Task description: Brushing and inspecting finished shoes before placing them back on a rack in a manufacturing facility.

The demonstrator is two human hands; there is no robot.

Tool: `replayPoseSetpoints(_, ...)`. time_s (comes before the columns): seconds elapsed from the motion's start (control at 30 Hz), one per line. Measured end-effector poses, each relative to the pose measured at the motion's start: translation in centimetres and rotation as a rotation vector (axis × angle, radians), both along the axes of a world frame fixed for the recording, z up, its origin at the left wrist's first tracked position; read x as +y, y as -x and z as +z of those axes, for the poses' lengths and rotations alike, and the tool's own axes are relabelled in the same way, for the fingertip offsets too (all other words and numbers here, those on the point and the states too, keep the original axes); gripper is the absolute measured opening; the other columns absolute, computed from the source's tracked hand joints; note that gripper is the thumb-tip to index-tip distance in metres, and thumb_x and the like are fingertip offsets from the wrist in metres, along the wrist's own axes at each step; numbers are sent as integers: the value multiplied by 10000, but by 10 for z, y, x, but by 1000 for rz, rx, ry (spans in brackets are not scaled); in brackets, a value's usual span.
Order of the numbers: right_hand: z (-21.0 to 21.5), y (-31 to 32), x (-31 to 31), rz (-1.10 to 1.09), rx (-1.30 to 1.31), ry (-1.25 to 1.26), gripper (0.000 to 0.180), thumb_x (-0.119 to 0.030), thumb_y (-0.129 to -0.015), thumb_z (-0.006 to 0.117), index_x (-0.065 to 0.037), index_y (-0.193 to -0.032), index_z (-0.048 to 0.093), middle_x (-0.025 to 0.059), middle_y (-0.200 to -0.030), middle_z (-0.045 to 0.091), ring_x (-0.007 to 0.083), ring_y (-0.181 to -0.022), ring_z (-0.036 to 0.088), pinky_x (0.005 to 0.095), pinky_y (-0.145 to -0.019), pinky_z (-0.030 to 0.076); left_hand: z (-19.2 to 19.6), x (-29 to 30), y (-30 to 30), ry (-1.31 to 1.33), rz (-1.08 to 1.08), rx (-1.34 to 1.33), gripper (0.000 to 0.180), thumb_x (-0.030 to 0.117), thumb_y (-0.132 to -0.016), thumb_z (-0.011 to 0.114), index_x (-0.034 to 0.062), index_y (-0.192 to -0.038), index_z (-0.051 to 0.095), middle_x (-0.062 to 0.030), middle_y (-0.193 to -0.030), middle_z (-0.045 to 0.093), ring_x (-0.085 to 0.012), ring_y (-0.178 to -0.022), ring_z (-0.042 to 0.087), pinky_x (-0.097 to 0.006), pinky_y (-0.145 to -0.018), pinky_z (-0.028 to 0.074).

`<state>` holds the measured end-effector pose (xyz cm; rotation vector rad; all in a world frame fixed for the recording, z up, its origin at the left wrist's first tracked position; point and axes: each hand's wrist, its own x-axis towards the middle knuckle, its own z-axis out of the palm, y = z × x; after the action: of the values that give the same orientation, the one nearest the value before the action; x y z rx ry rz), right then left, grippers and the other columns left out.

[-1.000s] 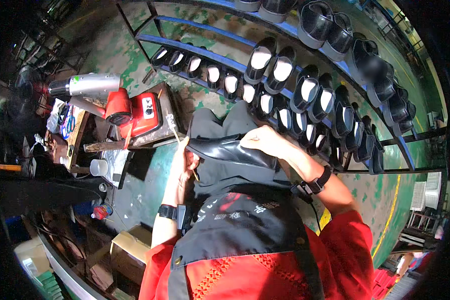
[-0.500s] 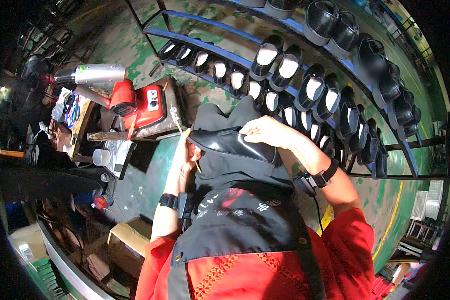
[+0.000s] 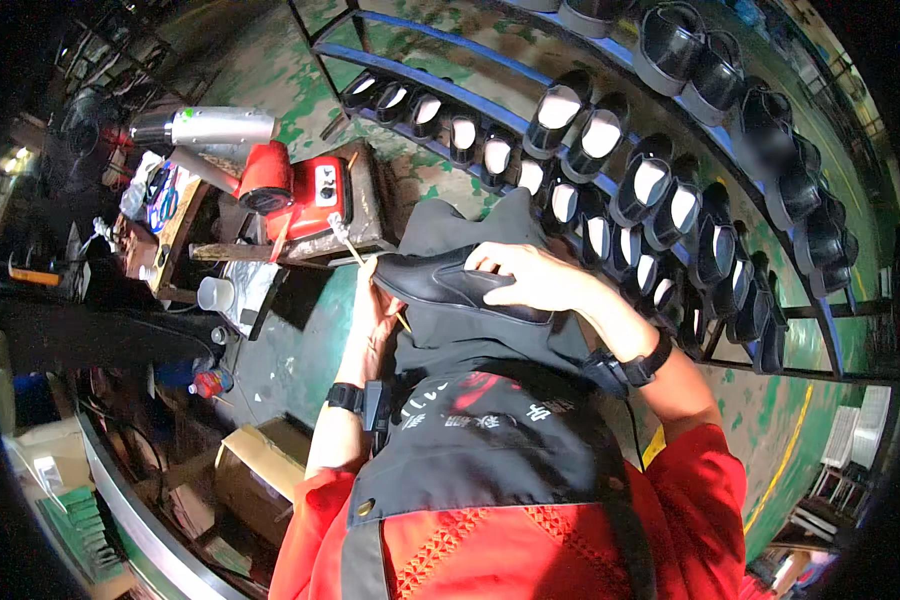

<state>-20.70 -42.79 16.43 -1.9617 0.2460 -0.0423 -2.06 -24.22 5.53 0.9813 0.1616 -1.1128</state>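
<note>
Across my lap, on the dark cloth of my apron, lies a glossy black shoe (image 3: 428,277), its toe pointing left. My left hand (image 3: 373,308) is closed at the toe and also holds a thin wooden stick (image 3: 357,252). A white wad (image 3: 337,227) is wrapped round the stick's upper end; its lower end comes out below the fingers. My right hand (image 3: 532,277) grips the shoe's upper near the opening, thumb toward me and fingers over the far side. The sole and the inside of the shoe are mostly hidden.
A red machine (image 3: 315,205) with a silver barrel (image 3: 225,126) stands on a worn wooden stand ahead left. The blue-railed rack (image 3: 440,48) to the far right bears several black shoes. A white cup (image 3: 215,294) and an open cardboard box (image 3: 255,470) are at left.
The shoe has tilted, and the bright glare on its side is gone. My right hand's fingers have spread from a pinch into a wider grip round the upper. The view has shifted slightly.
</note>
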Motion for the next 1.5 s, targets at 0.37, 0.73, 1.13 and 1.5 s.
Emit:
replayPoseSetpoints(0.37,0,-19,24,-272,174,268,245,-271,-800,678,-35,-748,644,89,-630,594,155,-549,534,329,-534,401,-13,5,-10,141,147,-49,329,377,-886,552,71,-994,609,-17,-798,636,-63,-498,498,-181,-356,297)
replayPoseSetpoints(0.73,-6,-25,24,45,-62,228,253,-161,-793,654,-29,-1007,623,108,-895,637,221,-824,620,319,-761,480,-44,13,-25,196,188,71,423,409,-821,607,64,-1066,628,-76,-1005,659,-217,-896,622,-348,-794,508)
replayPoseSetpoints(1.13,-9,-32,25,-141,74,134,154,-136,-791,625,-35,-902,661,112,-866,628,209,-760,614,318,-700,471,-14,2,-18,94,246,13,311,409,-828,603,115,-928,624,11,-735,610,-83,-417,412,-201,-329,254)
replayPoseSetpoints(1.5,-10,-24,14,-24,-16,-13,231,-93,-777,636,-33,-998,670,92,-854,655,143,-733,588,280,-707,478,-15,-4,-17,87,126,-34,358,460,-842,566,106,-880,602,-3,-705,609,-75,-404,429,-191,-320,252)
